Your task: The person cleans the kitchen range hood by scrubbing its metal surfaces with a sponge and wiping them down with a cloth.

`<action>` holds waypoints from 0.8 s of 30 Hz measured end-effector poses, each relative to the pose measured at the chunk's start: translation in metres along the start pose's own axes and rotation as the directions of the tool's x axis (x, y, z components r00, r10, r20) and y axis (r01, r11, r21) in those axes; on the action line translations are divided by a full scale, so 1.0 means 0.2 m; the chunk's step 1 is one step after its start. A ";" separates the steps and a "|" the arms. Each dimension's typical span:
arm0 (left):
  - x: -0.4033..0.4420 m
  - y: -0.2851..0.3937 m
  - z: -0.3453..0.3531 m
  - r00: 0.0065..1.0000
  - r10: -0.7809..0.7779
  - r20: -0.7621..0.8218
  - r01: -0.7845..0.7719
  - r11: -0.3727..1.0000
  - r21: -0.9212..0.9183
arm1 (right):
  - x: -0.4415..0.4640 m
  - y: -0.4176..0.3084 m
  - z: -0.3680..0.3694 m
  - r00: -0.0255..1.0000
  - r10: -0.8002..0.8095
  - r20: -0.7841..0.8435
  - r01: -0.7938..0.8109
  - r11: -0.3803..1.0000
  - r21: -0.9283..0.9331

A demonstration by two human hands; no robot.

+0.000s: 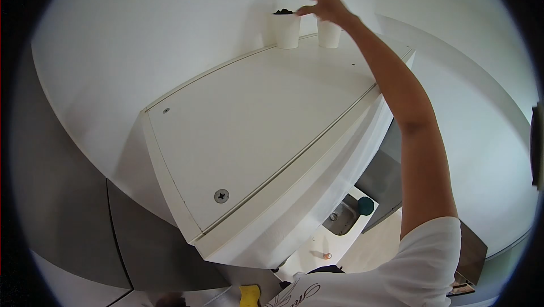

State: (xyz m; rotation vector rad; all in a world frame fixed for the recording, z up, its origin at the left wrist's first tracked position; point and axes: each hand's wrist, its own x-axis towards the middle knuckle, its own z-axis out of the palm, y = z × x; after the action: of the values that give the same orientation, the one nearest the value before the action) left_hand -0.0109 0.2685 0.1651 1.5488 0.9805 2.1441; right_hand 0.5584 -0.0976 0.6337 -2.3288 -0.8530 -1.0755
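Observation:
My right hand (326, 6) is stretched out over the far end of a white cabinet top (249, 114). Its fingers are curved and apart, with nothing between them. One fingertip comes close to the rim of a white plant pot (287, 32) holding dark, lumpy contents; whether it touches I cannot tell. Under the hand and wrist stands a second white pot (329, 36), its top hidden. Both pots are upright near the wall. At the bottom edge a yellow piece (249, 295), perhaps a cloth or sponge, shows beside my shirt; what holds it is hidden. My left hand does not show.
Large screw heads (221, 196) sit in the cabinet top near its close end. Far below the front edge (294, 188) are a sink (341, 222), a dark green round object (366, 206) and a counter (309, 253). A white wall (170, 29) runs behind the cabinet.

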 end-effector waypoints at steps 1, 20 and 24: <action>-0.01 0.00 0.00 1.000 -0.003 0.006 0.003 1.000 0.008 | -0.03 -0.02 -0.10 0.999 0.048 -0.009 -0.049 0.945 -0.323; -0.72 -0.66 -0.18 0.920 -0.088 0.383 -0.241 0.643 0.727 | 0.06 0.50 0.06 0.797 -0.335 0.502 0.303 0.942 0.147; -0.94 -0.44 -0.13 0.830 -0.439 0.343 0.005 0.621 0.783 | -0.26 0.05 -0.33 0.964 -0.166 0.208 0.014 0.811 0.584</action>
State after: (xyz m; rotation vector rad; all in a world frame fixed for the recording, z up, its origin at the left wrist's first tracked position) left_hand 0.0212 0.2068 -0.0330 2.0270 1.8800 1.0107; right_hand 0.5042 -0.1620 0.6317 -1.9230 -1.2016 -0.4493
